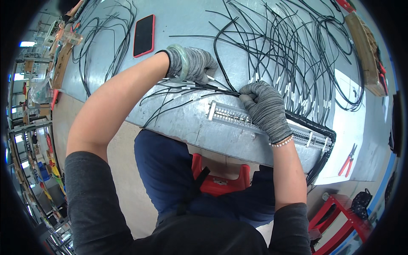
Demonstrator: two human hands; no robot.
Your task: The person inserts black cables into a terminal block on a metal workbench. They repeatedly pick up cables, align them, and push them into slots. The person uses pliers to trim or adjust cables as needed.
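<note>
My right hand [265,106], in a grey knitted glove, is closed with its thumb and fingers pinching a bundle of black wires [231,92] where they gather. To its left, my left hand [194,64], gloved alike, is curled shut around a black wire [219,83] with a white sleeve that runs back to the bundle; its fingertips are partly hidden. Several other wires with white sleeves [187,88] fan out leftward below the left hand. Under my right hand lies a terminal block strip [231,115] on a rail, partly covered by that hand.
Many loose black wires [276,46] spread over the grey metal table [178,123]. A red-cased phone [144,36] lies beyond my left hand. Red-handled pliers [348,160] rest on a white paper sheet [346,127] at right. A red stool [340,212] stands below.
</note>
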